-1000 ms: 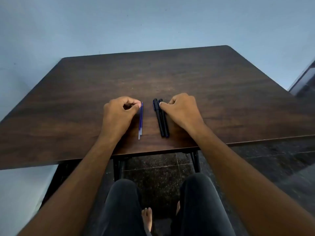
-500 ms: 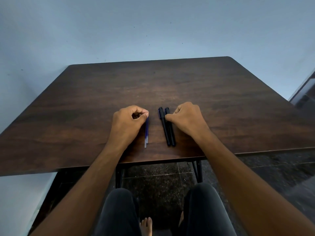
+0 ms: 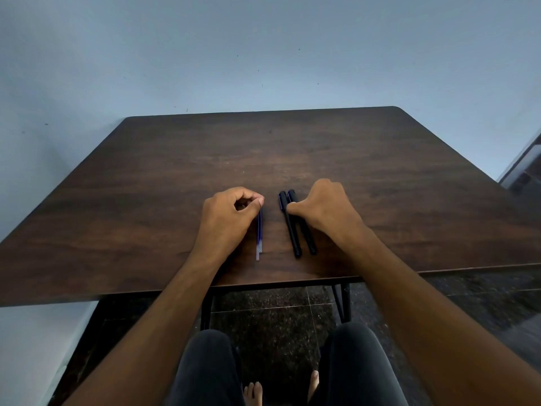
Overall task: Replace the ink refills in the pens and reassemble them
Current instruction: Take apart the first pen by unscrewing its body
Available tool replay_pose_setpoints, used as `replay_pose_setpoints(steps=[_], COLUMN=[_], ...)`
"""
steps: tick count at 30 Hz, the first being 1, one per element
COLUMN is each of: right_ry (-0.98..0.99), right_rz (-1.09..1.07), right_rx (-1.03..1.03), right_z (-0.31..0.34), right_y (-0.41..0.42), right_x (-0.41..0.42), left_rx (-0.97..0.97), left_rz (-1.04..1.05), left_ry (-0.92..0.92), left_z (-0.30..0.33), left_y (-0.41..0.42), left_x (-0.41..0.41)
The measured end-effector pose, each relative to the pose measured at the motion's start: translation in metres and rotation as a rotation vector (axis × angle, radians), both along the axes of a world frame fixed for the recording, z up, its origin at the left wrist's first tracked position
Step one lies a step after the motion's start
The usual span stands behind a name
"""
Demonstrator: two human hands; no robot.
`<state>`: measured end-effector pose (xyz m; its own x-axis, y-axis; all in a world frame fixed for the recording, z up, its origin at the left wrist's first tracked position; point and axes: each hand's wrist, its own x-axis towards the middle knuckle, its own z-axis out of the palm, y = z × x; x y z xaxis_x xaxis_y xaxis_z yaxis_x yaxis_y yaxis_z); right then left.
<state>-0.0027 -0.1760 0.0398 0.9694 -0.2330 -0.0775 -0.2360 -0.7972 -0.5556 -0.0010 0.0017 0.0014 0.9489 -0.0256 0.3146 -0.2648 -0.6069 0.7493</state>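
Two black pens [image 3: 296, 227] lie side by side near the front edge of the tabletop [image 3: 409, 200], running roughly away from me, their far ends close together and their near ends spread slightly apart. My right hand [image 3: 325, 209] rests over them from the right, fingers curled under, the thumb tip pressing against the pens near their far ends; I cannot tell whether this grip is clamped on either pen or merely laid against them. Just to the left, apart from the pens, two thin blue refills [image 3: 259, 235] lie together, parallel to the pens, their pale clear ends pointing toward me, one reaching a little nearer than the other. My left hand [image 3: 228, 218] sits beside them in a loose fist, thumb and forefinger pinched together at the refills' far ends, the grip apparently closed on them there. Both forearms stretch out bare over the table's edge. Below, my dark-trousered knees [image 3: 205, 370] and bare toes show above a dark speckled floor [image 3: 272, 332]. A pale blue wall [image 3: 263, 54] stands behind the tabletop.
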Motion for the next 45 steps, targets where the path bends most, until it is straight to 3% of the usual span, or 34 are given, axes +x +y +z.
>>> replay_pose_setpoints(steps=[8, 14, 20, 25, 37, 45], right_ry=[-0.022, -0.061, -0.283, -0.32, -0.409, -0.422], right_rz=[0.032, 0.236, 0.342, 0.417, 0.5, 0.481], right_rx=[0.061, 0.327, 0.179, 0.08, 0.155, 0.153], right_z=[0.019, 0.038, 0.012, 0.011, 0.001, 0.002], right_y=[-0.011, 0.009, 0.018, 0.015, 0.008, 0.013], right_x=[-0.005, -0.023, -0.017, -0.018, -0.012, -0.009], left_rx=[-0.156, -0.429, -0.445, -0.436, -0.446, -0.58], left_rz=[-0.027, -0.112, -0.132, -0.153, -0.186, -0.161], left_ry=[0.036, 0.077, 0.071, 0.077, -0.002, 0.034], left_z=[0.0, 0.007, 0.004, 0.001, 0.005, 0.011], left_y=[0.002, 0.002, 0.004, 0.006, 0.008, 0.009], left_x=[0.001, -0.001, -0.001, 0.003, -0.001, -0.004])
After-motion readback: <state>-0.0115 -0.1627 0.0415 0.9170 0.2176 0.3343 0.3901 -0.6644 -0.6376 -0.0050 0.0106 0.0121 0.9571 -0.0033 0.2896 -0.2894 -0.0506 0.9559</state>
